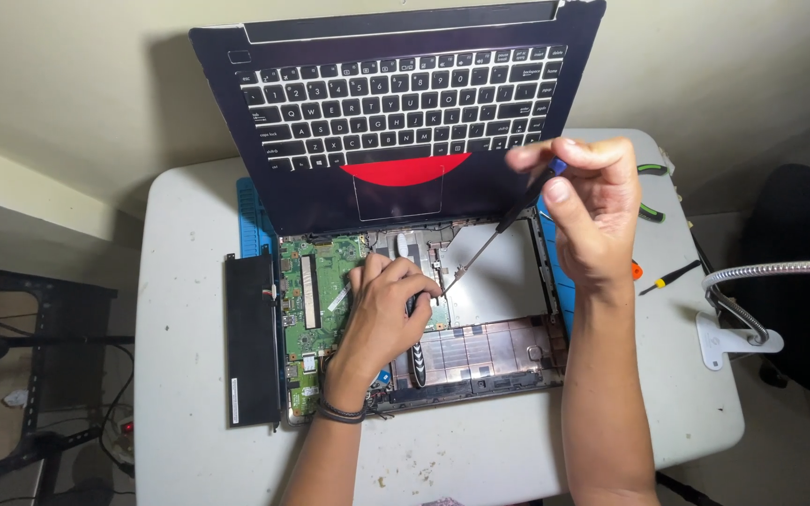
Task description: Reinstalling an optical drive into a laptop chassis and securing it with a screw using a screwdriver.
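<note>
An opened laptop base [489, 351] lies on a white table, its green circuit board [316, 290] bare. The keyboard cover [396, 103] is tilted up behind it, with a red patch on its palm rest. My left hand [382, 314] rests on the board's middle, fingers curled on a dark part. Held up by my right hand [588, 211], a thin screwdriver [499, 230] slants down, its tip next to my left fingers on a silver plate [499, 276].
A black battery pack [252, 339] lies left of the laptop on the white table [180, 244]. A blue mat [255, 215] shows under the laptop. Green-handled pliers [651, 192] and a small yellow-tipped screwdriver [672, 276] lie at the right. A gooseneck lamp arm [761, 274] is clamped at the right edge.
</note>
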